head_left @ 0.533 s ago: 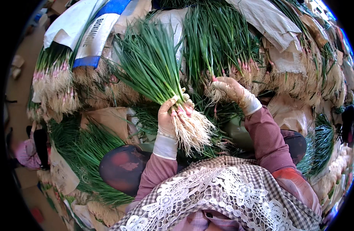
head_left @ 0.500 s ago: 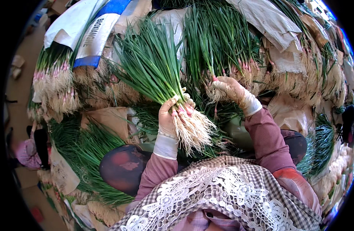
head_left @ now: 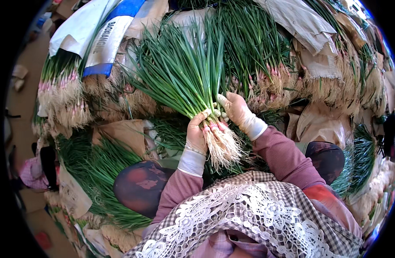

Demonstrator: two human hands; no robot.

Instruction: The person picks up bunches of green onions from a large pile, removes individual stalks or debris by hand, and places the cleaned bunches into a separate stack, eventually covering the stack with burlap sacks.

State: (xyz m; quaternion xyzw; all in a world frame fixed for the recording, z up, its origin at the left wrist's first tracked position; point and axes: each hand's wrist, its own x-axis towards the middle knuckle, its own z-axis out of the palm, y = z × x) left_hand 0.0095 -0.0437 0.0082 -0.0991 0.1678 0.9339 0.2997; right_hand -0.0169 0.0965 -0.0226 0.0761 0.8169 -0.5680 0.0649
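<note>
Among sacks [head_left: 81, 28] and greens [head_left: 253, 38] beside brown floor [head_left: 29, 107], the left hand [head_left: 197, 133] grips a bunch [head_left: 189, 77]; the right hand [head_left: 241, 112] touches it, its grip unclear.

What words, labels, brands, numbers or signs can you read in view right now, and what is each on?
Blue-and-white sack, upper left: one line of large dark capital letters along its white part; legible, but I don't copy out printed text.
Beige sheet, lower left: any faint marks are too blurred to read.
Bundle of green-leaved plants in the left hand: no lettering visible.
</note>
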